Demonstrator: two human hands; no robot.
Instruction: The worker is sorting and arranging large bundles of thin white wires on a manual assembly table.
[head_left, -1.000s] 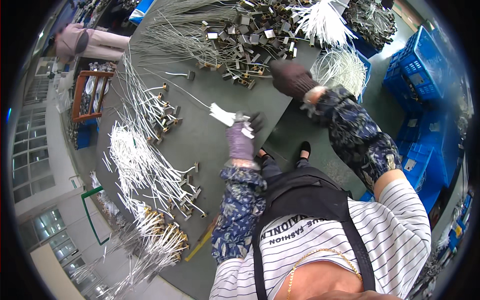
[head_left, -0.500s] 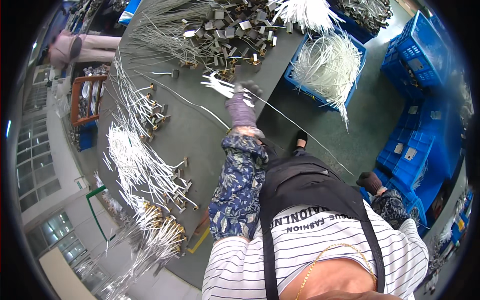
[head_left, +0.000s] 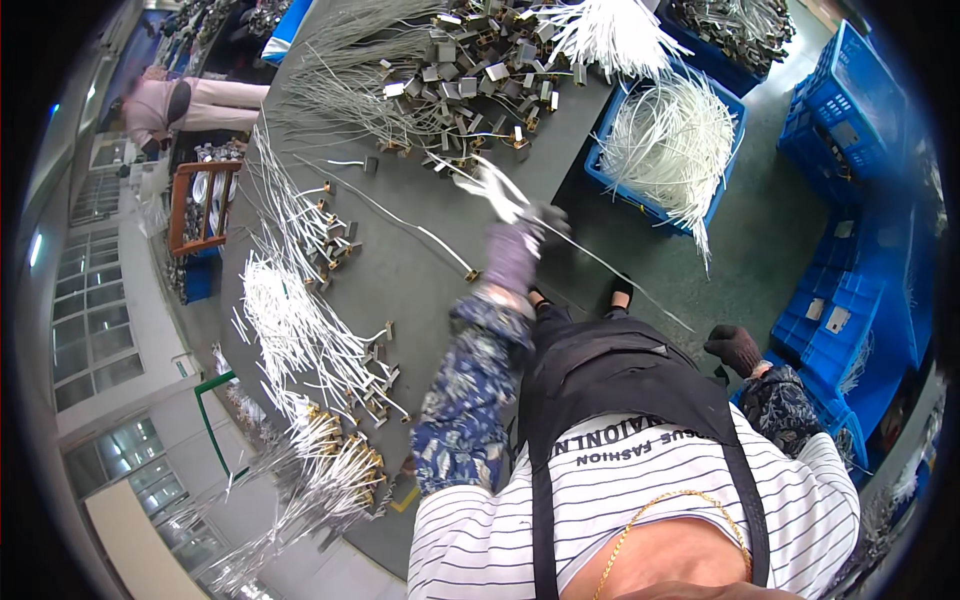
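Observation:
My left hand (head_left: 522,240), in a purple-grey glove and blurred by motion, is closed on a bundle of white wires (head_left: 494,188). Their loose ends fan out toward the table's far side. One long thin wire (head_left: 625,278) trails from this hand to the right, over the floor. My right hand (head_left: 735,350), in a dark glove, hangs beside my right hip with its fingers curled; nothing shows in it. Below the left hand, a single white wire with a small brass-coloured end piece (head_left: 471,273) lies on the grey table (head_left: 400,190).
Metal-ended wires (head_left: 470,75) are heaped at the table's far side. More white wire bundles (head_left: 285,315) lie along its left. A blue crate of white wires (head_left: 735,150) stands on the floor, with stacked blue crates (head_left: 835,100) at right. Another person (head_left: 165,105) stands far left.
My left hand has drawn back toward me and to the right with the wire bundle, away from the heap. My right hand has shifted slightly. The whole view has swung a little.

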